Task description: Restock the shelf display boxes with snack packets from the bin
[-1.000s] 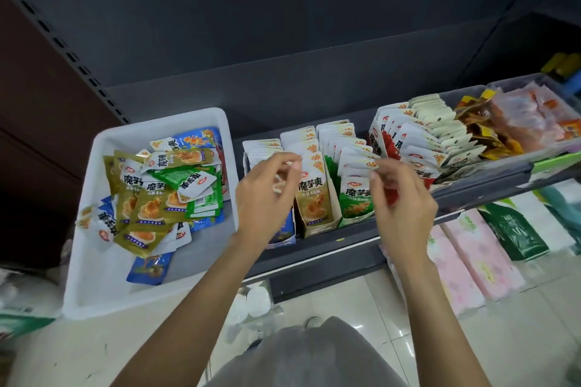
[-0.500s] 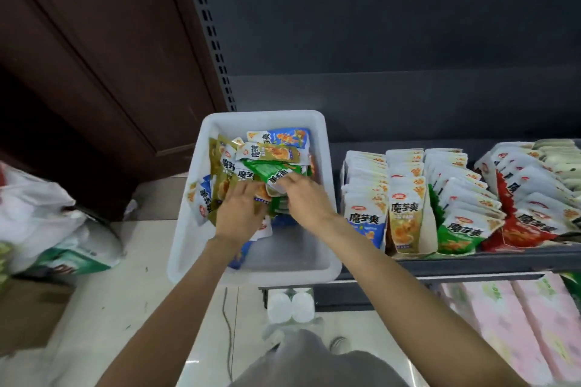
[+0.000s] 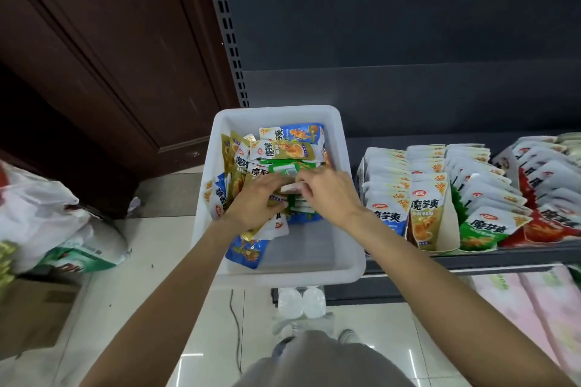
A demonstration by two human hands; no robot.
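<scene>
Both hands work inside the white bin [image 3: 352, 264], sorting its loose heap. On the left, the left hand [image 3: 256, 201] lies over the gold and blue packets with its fingers curled down onto them; whether its grip has closed on one cannot be told. At its three o'clock, the right hand [image 3: 330, 195] pinches a small bundle of green packets [image 3: 297, 203], grip clamped on their edges. A good pile of mixed snack packets [image 3: 284, 149] remains in the bin toward twelve o'clock, while its near end at six o'clock shows bare floor. Further right, at three o'clock, the shelf display boxes [image 3: 448, 220] already stand well filled with upright rows, so restocking looks well advanced but not finished.
</scene>
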